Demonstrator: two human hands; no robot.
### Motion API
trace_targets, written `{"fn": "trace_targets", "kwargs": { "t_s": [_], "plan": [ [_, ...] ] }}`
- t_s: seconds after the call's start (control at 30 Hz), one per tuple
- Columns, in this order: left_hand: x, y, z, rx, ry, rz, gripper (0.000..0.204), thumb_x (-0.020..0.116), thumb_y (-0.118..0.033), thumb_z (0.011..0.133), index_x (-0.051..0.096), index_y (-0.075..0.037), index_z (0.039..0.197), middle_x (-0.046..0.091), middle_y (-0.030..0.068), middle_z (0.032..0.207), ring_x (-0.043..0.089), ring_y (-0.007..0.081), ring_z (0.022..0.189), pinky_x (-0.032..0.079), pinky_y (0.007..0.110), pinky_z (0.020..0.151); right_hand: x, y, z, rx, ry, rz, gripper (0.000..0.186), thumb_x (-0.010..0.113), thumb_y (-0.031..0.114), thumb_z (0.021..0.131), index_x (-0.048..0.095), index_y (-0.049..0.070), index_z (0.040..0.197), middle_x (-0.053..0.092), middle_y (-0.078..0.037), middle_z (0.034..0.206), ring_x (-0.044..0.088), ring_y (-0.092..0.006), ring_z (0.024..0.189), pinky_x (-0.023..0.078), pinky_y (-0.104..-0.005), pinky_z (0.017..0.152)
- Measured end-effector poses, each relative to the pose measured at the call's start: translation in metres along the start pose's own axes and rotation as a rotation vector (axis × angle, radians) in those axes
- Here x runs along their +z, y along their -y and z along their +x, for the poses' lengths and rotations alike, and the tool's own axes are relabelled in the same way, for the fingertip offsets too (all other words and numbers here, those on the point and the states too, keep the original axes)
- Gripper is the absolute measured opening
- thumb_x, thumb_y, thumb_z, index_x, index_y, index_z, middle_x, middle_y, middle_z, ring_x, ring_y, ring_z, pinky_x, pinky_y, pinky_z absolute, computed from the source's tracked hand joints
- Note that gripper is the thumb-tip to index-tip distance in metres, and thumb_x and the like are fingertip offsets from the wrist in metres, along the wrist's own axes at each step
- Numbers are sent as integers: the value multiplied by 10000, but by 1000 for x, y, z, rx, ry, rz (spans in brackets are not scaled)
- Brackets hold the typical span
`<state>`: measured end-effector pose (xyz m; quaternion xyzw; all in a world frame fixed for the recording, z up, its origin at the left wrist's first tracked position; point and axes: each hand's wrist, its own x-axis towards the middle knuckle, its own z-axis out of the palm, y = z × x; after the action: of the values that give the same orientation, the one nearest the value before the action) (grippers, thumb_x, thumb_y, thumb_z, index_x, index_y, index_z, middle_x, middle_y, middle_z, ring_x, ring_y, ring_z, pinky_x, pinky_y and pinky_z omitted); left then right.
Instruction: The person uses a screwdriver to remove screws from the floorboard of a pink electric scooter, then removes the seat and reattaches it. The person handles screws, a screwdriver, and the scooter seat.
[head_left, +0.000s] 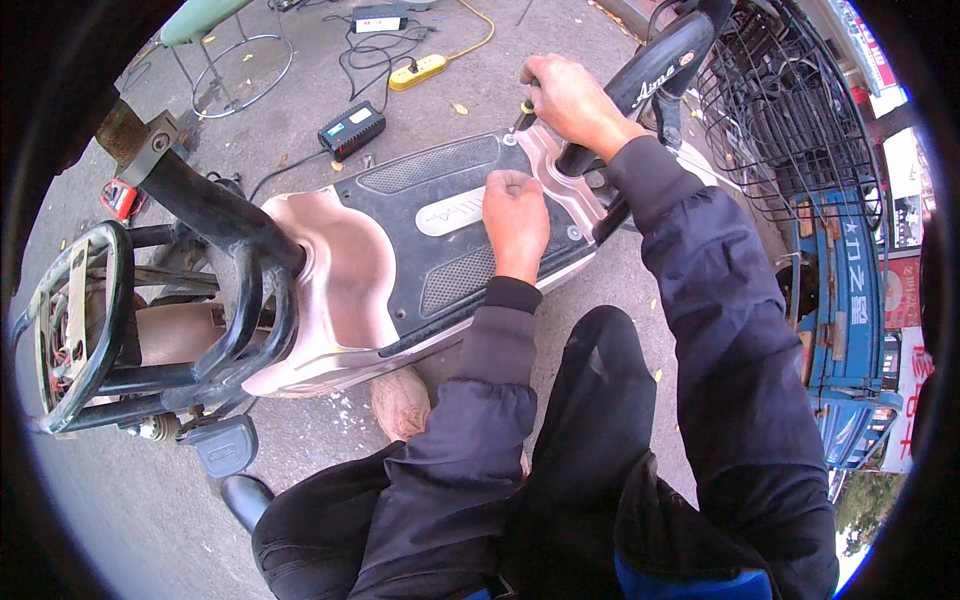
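My right hand [577, 102] grips a screwdriver [526, 114] with a dark and yellow handle, pointed down at the far right corner of a scooter's footboard [410, 280]. A round screw or washer [510, 140] sits beside its tip. Over the right part of the black footboard mat is my left hand [517, 218], its fingers curled together by the pale oval badge [448, 212]. Whatever those fingers hold, if anything, is hidden. Rose-coloured plastic panels [345, 250] border the mat. The scooter's black front column [665, 75] rises just right of my right hand.
A black charger box [352, 130], a yellow power strip [418, 72] and tangled cables lie beyond the scooter. The bare black rear frame [120, 290] stands left, near a red meter [120, 200]. A green stool [200, 20] is far left; a blue cart [845, 290] stands right.
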<state>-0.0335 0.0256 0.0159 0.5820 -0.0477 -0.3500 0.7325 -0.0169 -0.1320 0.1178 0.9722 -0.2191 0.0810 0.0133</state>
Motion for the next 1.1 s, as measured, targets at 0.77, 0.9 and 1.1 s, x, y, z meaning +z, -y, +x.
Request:
{"fn": "trace_targets", "kwargs": {
  "t_s": [0.77,0.9,1.1],
  "plan": [
    [-2,3,4,10,5,-28,154,679,-102,926,666,23,1014,710,122,877,667,203,810,528,355,768,-1,-3,9,-25,26,13,214,651,110,882,731,-10,1040,746,-280,1050,714,-464,1057,567,-528,957],
    [-6,-5,0,-16,25,31,150,688,-109,922,670,22,993,721,129,880,675,218,824,532,365,782,3,-5,19,39,51,-99,245,651,206,946,738,-18,996,759,-269,1026,729,-460,1034,580,-533,939],
    [-25,-62,-36,306,230,505,242,676,-207,929,698,18,1015,736,289,1005,703,489,1013,544,525,904,16,-9,42,178,96,-86,457,643,297,989,630,-69,1262,757,-278,1108,761,-440,941,612,-519,856]
  ]
}}
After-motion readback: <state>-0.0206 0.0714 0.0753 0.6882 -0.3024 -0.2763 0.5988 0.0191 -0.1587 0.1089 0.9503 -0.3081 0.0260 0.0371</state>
